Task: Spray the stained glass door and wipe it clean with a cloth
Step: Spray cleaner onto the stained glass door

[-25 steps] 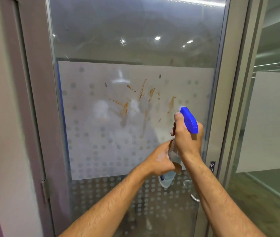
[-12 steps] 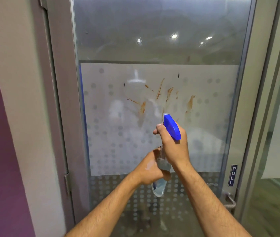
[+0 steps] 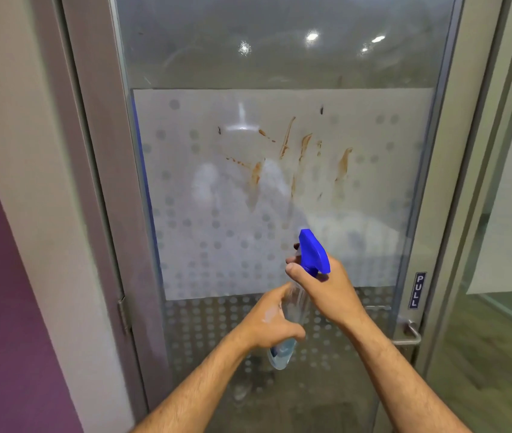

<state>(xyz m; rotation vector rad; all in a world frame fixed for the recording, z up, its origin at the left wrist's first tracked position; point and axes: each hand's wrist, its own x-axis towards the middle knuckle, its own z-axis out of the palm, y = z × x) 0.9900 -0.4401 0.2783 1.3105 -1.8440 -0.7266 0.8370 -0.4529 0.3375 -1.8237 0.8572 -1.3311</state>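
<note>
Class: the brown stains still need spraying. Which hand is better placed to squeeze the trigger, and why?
The right hand: it grips the spray bottle's neck under the blue spray head. The left hand only holds the body lower down.

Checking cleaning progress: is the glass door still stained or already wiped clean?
Still stained: brown streaks remain across the glass door's frosted panel. Both hands hold the spray bottle; no cloth is in view.

- A blue trigger head (image 3: pixel 312 252) is seen on the clear spray bottle (image 3: pixel 292 310).
- Brown streaks (image 3: pixel 286 139) are smeared on the glass door (image 3: pixel 279 57), whose white frosted panel (image 3: pixel 186 251) is patterned with grey dots.
- A purple wall (image 3: pixel 4 307) is shown at the left.
</note>
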